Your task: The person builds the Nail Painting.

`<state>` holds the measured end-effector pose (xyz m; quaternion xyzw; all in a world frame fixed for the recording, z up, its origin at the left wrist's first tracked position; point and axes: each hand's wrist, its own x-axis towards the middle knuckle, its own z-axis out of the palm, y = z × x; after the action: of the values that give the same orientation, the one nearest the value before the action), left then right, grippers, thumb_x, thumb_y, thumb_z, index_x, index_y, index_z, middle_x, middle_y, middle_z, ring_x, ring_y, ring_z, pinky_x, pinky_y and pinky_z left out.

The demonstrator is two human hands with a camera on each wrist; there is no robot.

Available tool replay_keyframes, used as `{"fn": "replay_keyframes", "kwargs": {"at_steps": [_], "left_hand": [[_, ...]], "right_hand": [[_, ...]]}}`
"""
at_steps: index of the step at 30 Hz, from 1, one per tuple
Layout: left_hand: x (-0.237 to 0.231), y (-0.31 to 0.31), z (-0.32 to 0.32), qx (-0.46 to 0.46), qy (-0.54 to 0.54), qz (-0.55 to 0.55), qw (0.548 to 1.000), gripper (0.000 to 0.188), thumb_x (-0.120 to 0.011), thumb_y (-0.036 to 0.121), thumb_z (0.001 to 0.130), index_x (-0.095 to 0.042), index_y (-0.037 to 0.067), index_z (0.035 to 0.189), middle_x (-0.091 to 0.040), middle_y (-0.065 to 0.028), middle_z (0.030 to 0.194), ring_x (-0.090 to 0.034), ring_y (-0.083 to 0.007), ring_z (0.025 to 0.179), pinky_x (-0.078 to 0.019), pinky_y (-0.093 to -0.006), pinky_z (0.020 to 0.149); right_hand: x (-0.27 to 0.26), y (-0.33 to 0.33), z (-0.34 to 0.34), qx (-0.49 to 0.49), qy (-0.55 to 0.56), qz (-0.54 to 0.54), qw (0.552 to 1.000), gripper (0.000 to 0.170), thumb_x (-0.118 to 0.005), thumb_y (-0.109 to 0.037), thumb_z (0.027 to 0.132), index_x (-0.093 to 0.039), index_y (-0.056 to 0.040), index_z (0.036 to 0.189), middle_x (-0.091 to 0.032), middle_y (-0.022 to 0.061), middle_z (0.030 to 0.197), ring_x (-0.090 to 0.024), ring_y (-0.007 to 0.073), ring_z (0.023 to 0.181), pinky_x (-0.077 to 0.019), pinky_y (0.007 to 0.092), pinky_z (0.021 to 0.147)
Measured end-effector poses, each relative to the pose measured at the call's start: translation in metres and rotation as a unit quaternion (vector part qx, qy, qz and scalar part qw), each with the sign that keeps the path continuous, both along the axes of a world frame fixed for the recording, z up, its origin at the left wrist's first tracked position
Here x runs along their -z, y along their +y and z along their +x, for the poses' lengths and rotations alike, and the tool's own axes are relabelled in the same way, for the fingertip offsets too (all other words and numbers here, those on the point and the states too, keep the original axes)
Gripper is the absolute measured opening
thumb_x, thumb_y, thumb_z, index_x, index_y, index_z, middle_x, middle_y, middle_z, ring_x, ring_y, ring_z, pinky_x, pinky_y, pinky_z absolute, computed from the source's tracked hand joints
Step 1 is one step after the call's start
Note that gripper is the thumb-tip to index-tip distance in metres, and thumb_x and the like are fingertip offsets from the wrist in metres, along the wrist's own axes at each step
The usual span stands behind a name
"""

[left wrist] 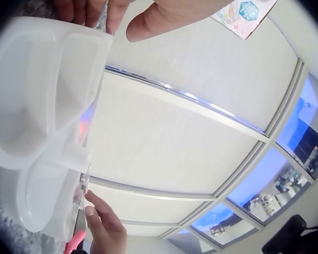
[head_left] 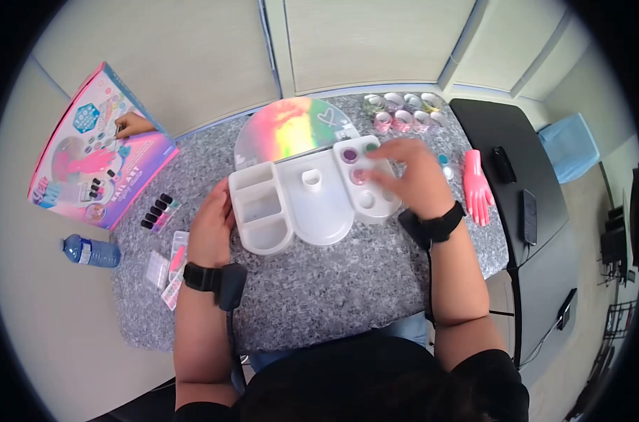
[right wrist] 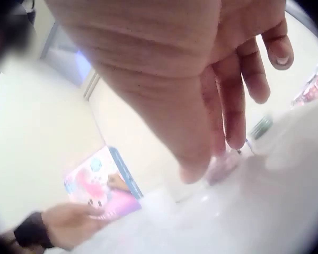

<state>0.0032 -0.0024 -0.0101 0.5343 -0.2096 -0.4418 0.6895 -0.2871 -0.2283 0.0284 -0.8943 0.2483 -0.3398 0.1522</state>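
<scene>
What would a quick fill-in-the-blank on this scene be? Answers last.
Compartments in the white plastic tray's section beside the left hand number ____.
The pink mannequin hand lies on the person's ____ side of the tray.
The nail polish bottles' caps are ____ in color.
The printed box reads "NAIL ____".

Missing words: three; right; black; ART.

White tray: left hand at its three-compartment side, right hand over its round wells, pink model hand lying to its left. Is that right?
Not quite: the head view shows the pink model hand lying to the right of the white tray, not left. The rest stands.
</scene>
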Motion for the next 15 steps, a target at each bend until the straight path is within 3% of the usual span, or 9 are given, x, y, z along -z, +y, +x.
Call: {"fn": "replay_keyframes", "kwargs": {"at_steps": [1, 3, 5, 6, 8, 12, 13, 15], "left_hand": [[0.0, 0.001, 0.001, -0.008, 0.001, 0.008, 1.0, 0.05, -0.042, 0.026, 0.116, -0.052, 0.001, 0.158, -0.062, -0.0118, 0.154, -0.059, -0.0211, 0.141, -0.0455, -0.0361, 0.118], [0.004, 0.004, 0.005, -0.014, -0.002, 0.018, 1.0, 0.055, -0.047, 0.033, 0.115, -0.051, 0.001, 0.159, -0.061, -0.0122, 0.157, -0.058, -0.0224, 0.143, -0.0431, -0.0374, 0.119], [0.005, 0.004, 0.006, -0.023, 0.004, 0.024, 0.999, 0.055, -0.047, 0.033, 0.114, -0.051, 0.001, 0.159, -0.06, -0.0121, 0.157, -0.058, -0.0224, 0.143, -0.043, -0.0376, 0.119], [0.005, 0.005, 0.007, -0.035, 0.009, 0.03, 0.999, 0.056, -0.048, 0.033, 0.114, -0.051, 0.001, 0.16, -0.06, -0.012, 0.158, -0.057, -0.0225, 0.143, -0.043, -0.0379, 0.119], [0.007, 0.005, 0.01, -0.019, 0.012, 0.022, 1.0, 0.058, -0.05, 0.033, 0.113, -0.048, 0.001, 0.161, -0.057, -0.0126, 0.16, -0.055, -0.0234, 0.145, -0.0418, -0.0383, 0.121], [0.001, 0.005, 0.006, -0.009, 0.004, 0.018, 1.0, 0.061, -0.052, 0.034, 0.113, -0.045, 0.0, 0.163, -0.054, -0.0129, 0.163, -0.053, -0.0241, 0.147, -0.0406, -0.0384, 0.123], [-0.003, 0.003, 0.002, -0.025, 0.003, 0.024, 0.999, 0.054, -0.047, 0.03, 0.114, -0.051, 0.001, 0.159, -0.061, -0.0115, 0.156, -0.058, -0.0219, 0.142, -0.0435, -0.0366, 0.118], [0.003, 0.002, 0.006, -0.027, -0.002, 0.022, 0.999, 0.054, -0.047, 0.03, 0.114, -0.051, 0.001, 0.159, -0.061, -0.0115, 0.157, -0.057, -0.0219, 0.143, -0.0434, -0.0368, 0.118]], "right_hand": [[-0.003, -0.014, -0.01, 0.058, -0.005, 0.101, 0.993, 0.031, -0.091, -0.025, 0.083, -0.083, -0.0046, 0.105, -0.081, 0.0167, 0.107, -0.075, 0.0367, 0.105, -0.0579, 0.0441, 0.097], [0.012, -0.046, -0.037, 0.243, 0.031, 0.039, 0.969, 0.037, -0.091, -0.033, 0.084, -0.084, -0.006, 0.107, -0.081, 0.0174, 0.105, -0.076, 0.0372, 0.103, -0.0588, 0.0443, 0.096], [0.011, -0.056, -0.054, 0.385, 0.166, -0.001, 0.908, 0.038, -0.091, -0.038, 0.083, -0.084, -0.0129, 0.111, -0.081, 0.014, 0.108, -0.076, 0.0359, 0.104, -0.0593, 0.0445, 0.096], [0.009, -0.058, -0.057, 0.385, 0.166, 0.002, 0.908, 0.038, -0.091, -0.038, 0.083, -0.084, -0.0129, 0.111, -0.081, 0.014, 0.108, -0.076, 0.0359, 0.104, -0.0593, 0.0445, 0.096], [0.01, -0.061, -0.061, 0.451, 0.26, 0.071, 0.851, 0.038, -0.09, -0.04, 0.082, -0.084, -0.0197, 0.113, -0.082, 0.0097, 0.113, -0.076, 0.033, 0.109, -0.0595, 0.0452, 0.096], [0.02, -0.08, -0.068, 0.405, 0.262, 0.126, 0.867, 0.037, -0.089, -0.033, 0.083, -0.083, -0.0195, 0.117, -0.082, 0.0091, 0.118, -0.077, 0.0294, 0.113, -0.06, 0.0442, 0.095], [0.017, -0.078, -0.065, 0.346, 0.21, 0.125, 0.906, 0.038, -0.089, -0.029, 0.082, -0.083, -0.0169, 0.117, -0.082, 0.0102, 0.117, -0.077, 0.0294, 0.112, -0.0601, 0.0428, 0.094], [0.01, -0.068, -0.057, 0.213, 0.086, 0.141, 0.963, 0.033, -0.09, -0.018, 0.08, -0.083, -0.0084, 0.111, -0.082, 0.0115, 0.114, -0.077, 0.0285, 0.11, -0.0591, 0.0396, 0.091]]}}
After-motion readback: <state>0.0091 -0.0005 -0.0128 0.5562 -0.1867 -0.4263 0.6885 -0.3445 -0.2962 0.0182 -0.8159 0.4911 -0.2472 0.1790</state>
